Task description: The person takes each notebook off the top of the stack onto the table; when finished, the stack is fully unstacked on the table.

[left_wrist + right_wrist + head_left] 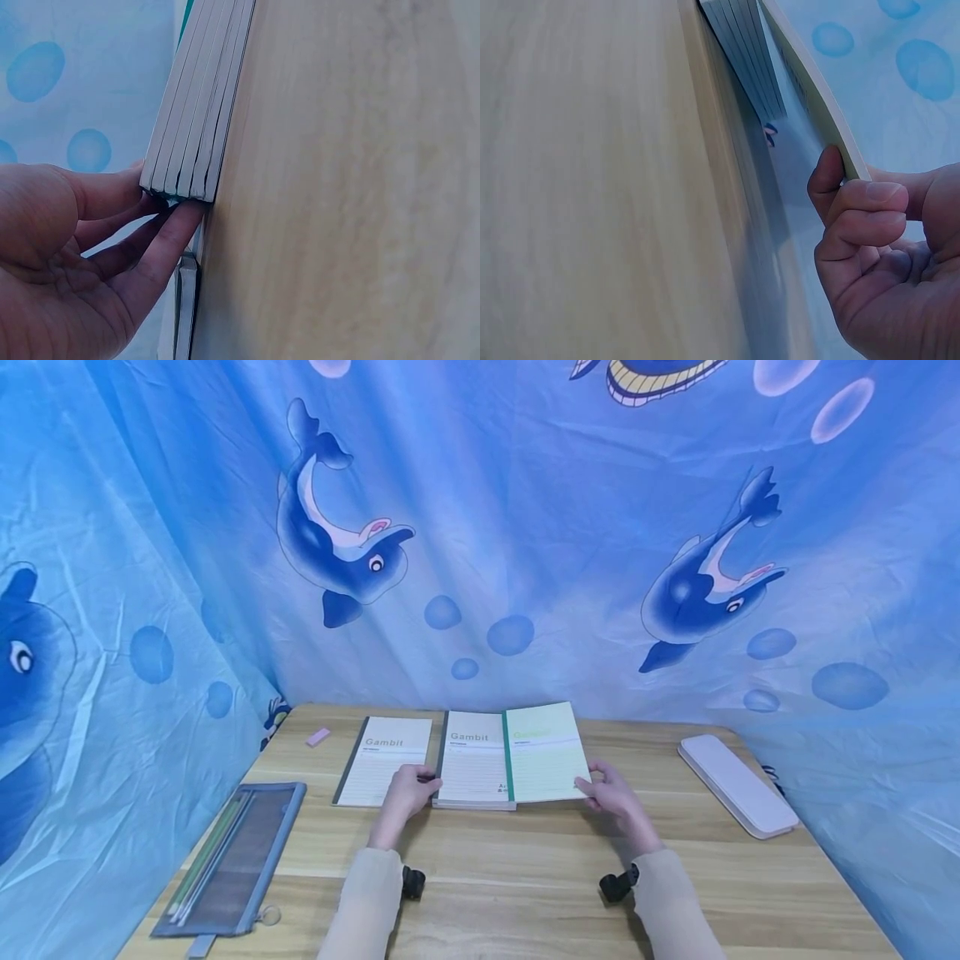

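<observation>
Nearest, at the left of the pale wood-grain bench (517,902), lies a flat blue-grey mesh zip pouch (258,852) with pencils showing through.

Farther in, the right hand (611,792) pinches the lower right corner of a thin, pale green paper notebook (546,752), thumb on top and the other fingers curled beneath. The notebook should be light and bendy, its cover probably a little slick and its corners easily creased; the stiffer, dark green spine strip looks the steadier place to hold. Its front carries a faint "Gambit" title and ruled lines. It is raised at a tilt over the bench, its spine side overlapping the right edge of a neat stack of cream notebooks (472,760); whether they touch there is unclear.

The left hand (407,789) grips that stack at its near left corner, thumb above and a finger below. Together the layers are likely heavier and stiffer, though apt to slide.

A single cream notebook with a dark spine (390,760) lies to the left, a white oblong case (738,785) far right, a small pink block (318,737) beyond, and a blue dolphin-print curtain (480,485) behind.
</observation>
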Tool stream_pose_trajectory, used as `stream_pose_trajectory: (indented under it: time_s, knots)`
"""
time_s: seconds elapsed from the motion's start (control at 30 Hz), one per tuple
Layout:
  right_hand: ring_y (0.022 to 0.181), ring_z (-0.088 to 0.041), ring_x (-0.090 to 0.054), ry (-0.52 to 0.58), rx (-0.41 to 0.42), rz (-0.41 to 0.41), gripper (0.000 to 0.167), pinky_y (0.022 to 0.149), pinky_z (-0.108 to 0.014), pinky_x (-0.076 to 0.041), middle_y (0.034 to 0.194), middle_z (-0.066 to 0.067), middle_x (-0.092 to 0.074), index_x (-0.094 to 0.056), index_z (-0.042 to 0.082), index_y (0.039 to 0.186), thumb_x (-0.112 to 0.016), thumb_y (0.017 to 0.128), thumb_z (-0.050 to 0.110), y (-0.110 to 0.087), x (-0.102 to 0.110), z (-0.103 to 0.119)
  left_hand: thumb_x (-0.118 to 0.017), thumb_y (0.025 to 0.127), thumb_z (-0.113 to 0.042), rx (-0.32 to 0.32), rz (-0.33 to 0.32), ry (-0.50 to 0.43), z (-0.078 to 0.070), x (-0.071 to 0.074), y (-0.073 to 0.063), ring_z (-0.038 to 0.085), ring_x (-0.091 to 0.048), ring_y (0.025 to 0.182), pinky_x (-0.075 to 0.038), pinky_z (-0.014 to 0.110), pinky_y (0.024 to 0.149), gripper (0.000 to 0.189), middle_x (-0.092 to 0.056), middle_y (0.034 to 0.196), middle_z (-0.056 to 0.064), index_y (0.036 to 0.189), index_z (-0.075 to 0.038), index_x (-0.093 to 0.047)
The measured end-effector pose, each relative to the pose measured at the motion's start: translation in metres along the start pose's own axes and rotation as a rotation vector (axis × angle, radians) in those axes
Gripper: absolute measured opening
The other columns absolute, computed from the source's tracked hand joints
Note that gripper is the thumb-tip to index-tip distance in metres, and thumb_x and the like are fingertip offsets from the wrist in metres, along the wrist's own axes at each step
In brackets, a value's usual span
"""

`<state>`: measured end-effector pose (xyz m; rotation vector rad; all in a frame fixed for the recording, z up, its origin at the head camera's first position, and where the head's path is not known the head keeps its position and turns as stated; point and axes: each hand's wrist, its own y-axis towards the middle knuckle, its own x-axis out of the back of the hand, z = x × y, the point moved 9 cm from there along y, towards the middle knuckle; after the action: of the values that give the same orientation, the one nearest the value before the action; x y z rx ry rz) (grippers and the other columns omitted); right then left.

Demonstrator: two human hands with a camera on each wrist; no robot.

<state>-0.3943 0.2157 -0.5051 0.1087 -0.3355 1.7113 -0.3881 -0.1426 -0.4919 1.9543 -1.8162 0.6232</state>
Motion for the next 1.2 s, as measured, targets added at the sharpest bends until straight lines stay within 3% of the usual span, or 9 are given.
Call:
stream_pose_trajectory:
  time_s: [0.27, 0.67, 1.2]
  knots:
    - [0.049, -0.011, -0.038, -0.012, -0.035, -0.028, 0.040, 0.055, -0.025, -0.036, 0.056, 0.001, -0.045, -0.040, -0.004, 0.131, -0.058, 0.101, 0.014, -0.002, 0.011, -0.006, -0.069, 0.091, -0.007, -0.015, 0.001, 0.006, 0.001, 0.000, 0.001, 0.042, -0.059, 0.116, -0.050, 0.050, 0.097, 0.032, -0.065, 0.120, 0.027, 0.119, 0.009, -0.066]
    - [0.049, -0.011, -0.040, -0.008, -0.064, -0.060, 0.028, 0.052, -0.024, -0.036, 0.056, 0.001, -0.045, -0.045, -0.004, 0.121, -0.058, 0.101, 0.011, -0.003, 0.019, -0.017, -0.069, 0.091, -0.007, -0.032, -0.009, 0.003, 0.000, 0.002, 0.002, 0.042, -0.057, 0.119, -0.048, 0.050, 0.099, 0.032, -0.065, 0.121, 0.026, 0.118, 0.009, -0.067]
    - [0.051, -0.011, -0.045, -0.029, -0.103, -0.101, 0.032, 0.048, -0.021, -0.037, 0.058, -0.001, -0.051, -0.047, -0.004, 0.125, -0.060, 0.099, 0.010, -0.003, 0.021, -0.030, -0.069, 0.091, -0.007, -0.030, -0.006, 0.009, -0.001, 0.002, 0.000, 0.043, -0.055, 0.122, -0.045, 0.051, 0.103, 0.032, -0.064, 0.122, 0.027, 0.119, 0.009, -0.066]
